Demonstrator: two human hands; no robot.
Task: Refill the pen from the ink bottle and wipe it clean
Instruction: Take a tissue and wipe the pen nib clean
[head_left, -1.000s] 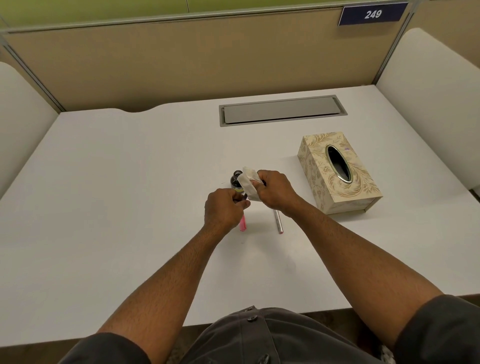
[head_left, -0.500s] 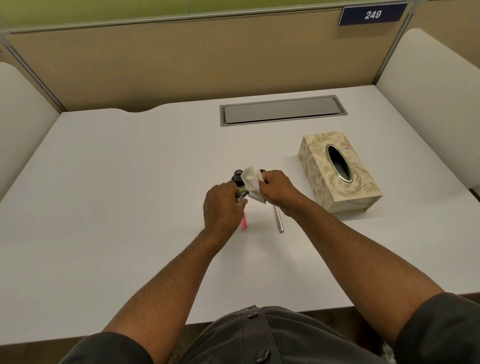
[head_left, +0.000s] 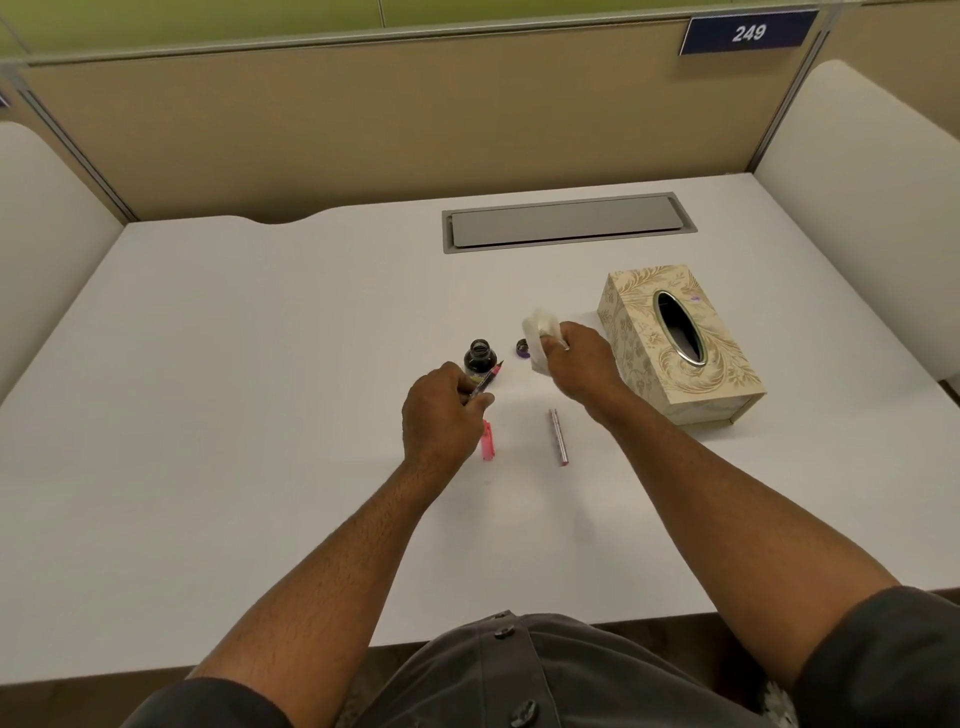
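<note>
My left hand (head_left: 441, 421) pinches the pen's front section (head_left: 487, 380), its tip pointing up and to the right, just in front of the open dark ink bottle (head_left: 479, 357). My right hand (head_left: 582, 364) grips a crumpled white tissue (head_left: 539, 339), held apart to the right of the pen. The bottle's purple cap (head_left: 522, 348) lies on the desk beside the tissue. A pink pen part (head_left: 487, 441) lies partly under my left hand. A silver and pink pen barrel (head_left: 558, 436) lies between my forearms.
A patterned tissue box (head_left: 675, 343) stands just right of my right hand. A grey cable hatch (head_left: 566, 222) is set into the white desk (head_left: 234, 389) at the back. Partition walls close off the back and both sides.
My hands have separated. The right hand with the tissue has moved right, away from the pen, uncovering the ink bottle and its cap. The left hand still holds the pen section.
</note>
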